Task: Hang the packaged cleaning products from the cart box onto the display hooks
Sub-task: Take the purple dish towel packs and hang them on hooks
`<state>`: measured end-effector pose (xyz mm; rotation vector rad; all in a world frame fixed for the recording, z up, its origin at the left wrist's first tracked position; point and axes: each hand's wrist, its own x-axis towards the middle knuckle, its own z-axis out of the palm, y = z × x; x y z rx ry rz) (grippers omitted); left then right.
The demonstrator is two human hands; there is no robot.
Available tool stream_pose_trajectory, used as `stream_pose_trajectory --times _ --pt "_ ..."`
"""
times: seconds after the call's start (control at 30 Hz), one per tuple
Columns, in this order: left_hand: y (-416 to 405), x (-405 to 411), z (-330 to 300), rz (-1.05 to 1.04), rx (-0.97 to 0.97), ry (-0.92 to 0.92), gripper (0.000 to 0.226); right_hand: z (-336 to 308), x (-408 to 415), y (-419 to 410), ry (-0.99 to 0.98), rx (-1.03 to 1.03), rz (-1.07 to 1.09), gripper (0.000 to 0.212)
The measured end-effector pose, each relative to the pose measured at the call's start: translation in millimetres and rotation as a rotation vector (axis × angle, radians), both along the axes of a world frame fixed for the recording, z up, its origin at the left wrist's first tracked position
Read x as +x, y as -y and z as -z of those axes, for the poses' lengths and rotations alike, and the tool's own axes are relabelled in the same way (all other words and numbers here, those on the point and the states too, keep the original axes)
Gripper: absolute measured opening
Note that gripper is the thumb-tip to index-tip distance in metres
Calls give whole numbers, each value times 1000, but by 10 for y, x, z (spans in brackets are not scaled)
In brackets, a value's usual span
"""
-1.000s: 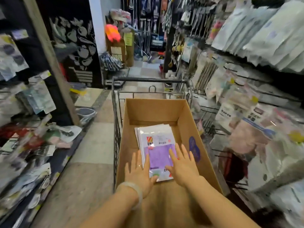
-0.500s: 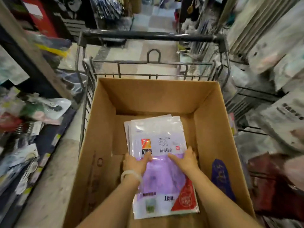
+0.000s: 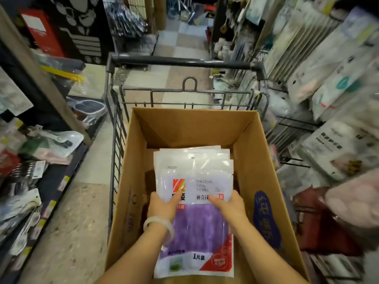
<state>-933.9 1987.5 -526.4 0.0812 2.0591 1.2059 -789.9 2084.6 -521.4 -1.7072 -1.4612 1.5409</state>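
A cardboard box (image 3: 252, 144) sits in a wire shopping cart (image 3: 180, 62). Inside it lies a stack of flat clear packages of purple dish towels (image 3: 196, 228), their white hang tabs pointing away from me. My left hand (image 3: 164, 206), with a pale bangle on the wrist, grips the stack's left edge, thumb on top of the label. My right hand (image 3: 229, 206) grips the right edge the same way. The fingers of both hands are hidden under the packages. The stack looks slightly lifted at its near end.
Racks of hanging packaged goods (image 3: 332, 83) with wire hooks crowd the right side, close to the cart. Shelves with mixed wares (image 3: 37, 152) line the left. A narrow tiled aisle (image 3: 180, 44) runs ahead past the cart handle.
My head came closer over the box. Both hands went from resting flat on the top package to gripping the stack's side edges, and the stack has risen a little towards me.
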Motion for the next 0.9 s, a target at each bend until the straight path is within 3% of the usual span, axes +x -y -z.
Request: stream_pose_trajectory --times 0.2,0.4,0.5,0.73,0.9 --pt "346 149 -1012 162 281 -109 52 -1145 276 626 -41 350 156 39" --pt "1203 664 -2053 648 627 -280 39 -2164 1073 1882 -66 644 455 32" --pt "1771 1073 -2470 768 734 -344 34 -2515 1546 2650 -63 732 598 40" --pt "3158 2500 -3049 1025 939 -179 25 -3053 2899 4756 66 901 915 36" --pt "4633 3821 -3378 1296 1048 76 24 -3277 3980 6712 137 985 1187 34"
